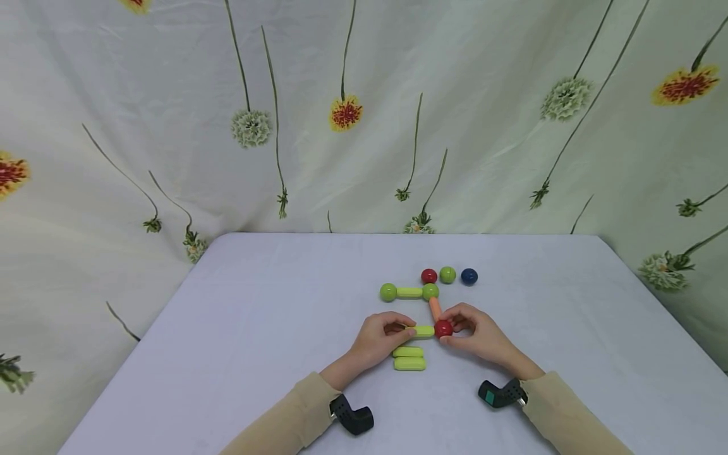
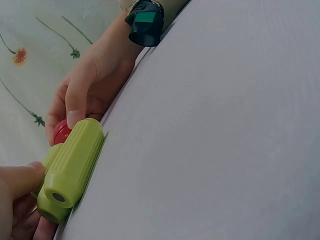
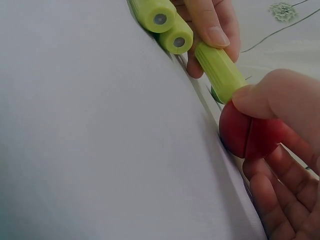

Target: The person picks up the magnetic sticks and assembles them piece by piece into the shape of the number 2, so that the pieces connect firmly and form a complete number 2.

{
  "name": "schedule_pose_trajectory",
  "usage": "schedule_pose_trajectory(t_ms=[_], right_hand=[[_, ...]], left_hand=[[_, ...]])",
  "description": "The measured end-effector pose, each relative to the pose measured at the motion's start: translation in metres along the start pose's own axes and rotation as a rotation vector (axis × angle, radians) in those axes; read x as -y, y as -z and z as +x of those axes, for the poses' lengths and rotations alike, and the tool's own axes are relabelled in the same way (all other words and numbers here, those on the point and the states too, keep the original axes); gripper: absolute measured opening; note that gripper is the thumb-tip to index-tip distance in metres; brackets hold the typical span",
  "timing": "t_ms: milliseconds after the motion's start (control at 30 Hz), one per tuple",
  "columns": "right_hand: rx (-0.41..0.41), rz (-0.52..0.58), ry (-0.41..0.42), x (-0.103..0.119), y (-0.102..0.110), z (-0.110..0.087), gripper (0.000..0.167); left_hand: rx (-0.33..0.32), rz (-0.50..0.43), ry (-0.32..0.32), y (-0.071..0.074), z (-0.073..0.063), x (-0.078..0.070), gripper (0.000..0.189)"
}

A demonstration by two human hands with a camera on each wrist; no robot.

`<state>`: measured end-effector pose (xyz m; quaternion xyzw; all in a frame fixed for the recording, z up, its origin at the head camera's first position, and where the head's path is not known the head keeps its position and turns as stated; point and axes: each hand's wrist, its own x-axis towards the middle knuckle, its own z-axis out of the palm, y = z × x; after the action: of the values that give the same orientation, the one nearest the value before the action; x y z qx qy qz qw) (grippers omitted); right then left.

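Note:
My left hand [image 1: 380,340] pinches a yellow-green rod [image 3: 221,72] between thumb and fingers. The far end of that rod meets a red ball [image 1: 443,328], which my right hand [image 1: 483,336] holds with thumb and fingers. From the red ball an orange rod [image 1: 435,308] slants up to a green ball [image 1: 430,291]. A yellow-green rod [image 1: 409,292] links this ball to another green ball [image 1: 388,292] on the left. Just below the left hand lie two more yellow-green rods [image 1: 409,364], side by side, with grey discs in their ends in the right wrist view.
Behind the joined pieces sit a second red ball [image 1: 429,276], a loose green ball [image 1: 447,274] and a dark blue ball [image 1: 469,277]. Everything lies on a table with a pale cloth [image 1: 273,303]. A flower-patterned curtain [image 1: 489,114] hangs behind it.

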<state>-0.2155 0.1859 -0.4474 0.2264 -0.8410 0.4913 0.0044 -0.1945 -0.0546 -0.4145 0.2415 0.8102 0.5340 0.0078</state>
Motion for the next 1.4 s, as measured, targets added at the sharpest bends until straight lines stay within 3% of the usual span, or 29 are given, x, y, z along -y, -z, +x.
schedule_pose_trajectory(t_ms=[100,333,633,867,1067,1267,1400], right_hand=[[0.000,0.002,-0.002,0.000,0.001,0.000,0.032],[0.002,0.003,-0.004,-0.001,0.002,0.001,0.031],[-0.003,-0.014,-0.012,0.002,0.002,0.000,0.031],[0.000,-0.017,-0.013,0.026,0.004,-0.004,0.030],[-0.007,-0.024,0.000,0.008,0.002,-0.001,0.031],[-0.006,0.013,0.004,-0.002,0.001,0.000,0.031],[-0.003,0.014,-0.015,-0.001,0.001,0.000,0.032]], left_hand=[[-0.003,-0.002,0.001,0.001,-0.001,-0.004,0.015],[-0.004,-0.003,0.001,-0.008,0.010,0.038,0.015],[0.002,-0.030,-0.005,-0.007,0.010,0.037,0.018],[0.020,-0.059,-0.009,-0.007,0.009,0.037,0.023],[0.018,-0.059,0.003,-0.006,0.010,0.038,0.025],[-0.035,-0.097,0.012,-0.002,0.012,0.043,0.024],[-0.090,-0.091,0.020,0.007,0.015,0.029,0.021]])
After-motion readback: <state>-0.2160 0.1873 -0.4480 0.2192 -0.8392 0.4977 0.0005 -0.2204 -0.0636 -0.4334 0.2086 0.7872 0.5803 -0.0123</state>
